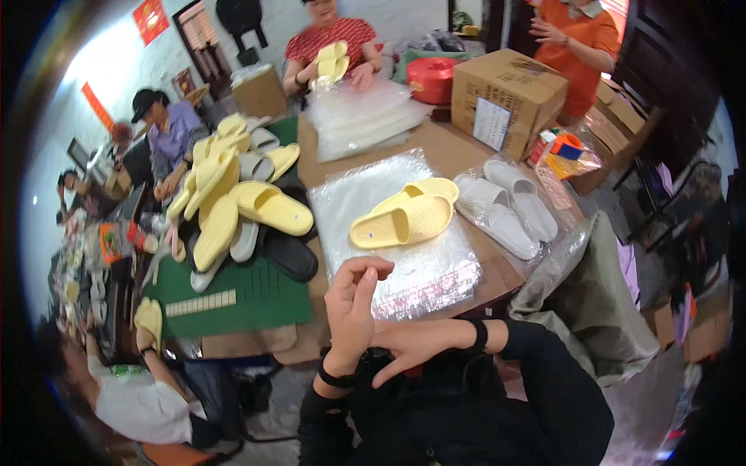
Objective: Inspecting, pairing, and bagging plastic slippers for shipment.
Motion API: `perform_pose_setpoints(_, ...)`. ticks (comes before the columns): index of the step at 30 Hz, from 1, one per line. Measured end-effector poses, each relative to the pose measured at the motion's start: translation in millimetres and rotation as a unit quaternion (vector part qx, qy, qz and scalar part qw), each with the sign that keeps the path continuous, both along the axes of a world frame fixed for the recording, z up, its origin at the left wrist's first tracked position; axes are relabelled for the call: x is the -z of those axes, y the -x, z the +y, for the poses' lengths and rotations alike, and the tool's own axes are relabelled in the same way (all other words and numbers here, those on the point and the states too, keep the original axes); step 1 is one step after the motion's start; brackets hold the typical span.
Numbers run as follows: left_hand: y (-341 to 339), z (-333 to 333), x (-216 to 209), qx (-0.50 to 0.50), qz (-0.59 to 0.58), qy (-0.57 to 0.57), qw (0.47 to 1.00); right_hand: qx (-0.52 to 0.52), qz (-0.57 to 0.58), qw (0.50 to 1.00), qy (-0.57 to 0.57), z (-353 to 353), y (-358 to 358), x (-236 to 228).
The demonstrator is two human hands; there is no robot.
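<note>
My left hand (351, 314) is raised at the table's near edge, its fingers curled toward the thumb with nothing visible in them. Crossing behind its wrist, my right hand (423, 342) has its thumb stretched out; its other fingertips are hidden. Both wrists wear black bands. Just beyond, a pair of yellow slippers (408, 223) lies on a stack of clear plastic bags (342, 225). To their right, a pair of light grey slippers (509, 208) rests on clear plastic.
Yellow, grey and black slippers (221, 194) are heaped on a green mat (272, 303) at left. More plastic bags (357, 116), red twine (437, 78) and a cardboard box (509, 97) stand at the back. Co-workers surround the table; one across it holds yellow slippers (332, 62).
</note>
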State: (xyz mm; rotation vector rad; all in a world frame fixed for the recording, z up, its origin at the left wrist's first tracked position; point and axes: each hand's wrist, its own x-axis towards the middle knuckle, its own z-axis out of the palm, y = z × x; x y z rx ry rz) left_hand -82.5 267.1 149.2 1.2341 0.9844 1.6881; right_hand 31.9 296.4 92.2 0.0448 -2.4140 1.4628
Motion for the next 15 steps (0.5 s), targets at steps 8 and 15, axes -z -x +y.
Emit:
perform_pose_setpoints(8, 2.0, 54.3, -11.1, -0.218, 0.555, -0.363, 0.716, 0.141, -0.106, 0.967, 0.183, -11.1, 12.2, -16.7)
perform_pose_setpoints(15, 25.9, 53.9, 27.4, -0.129, 0.444, -0.182, 0.868, 0.144, -0.087, 0.985, -0.041, -0.6, -26.5, -68.3)
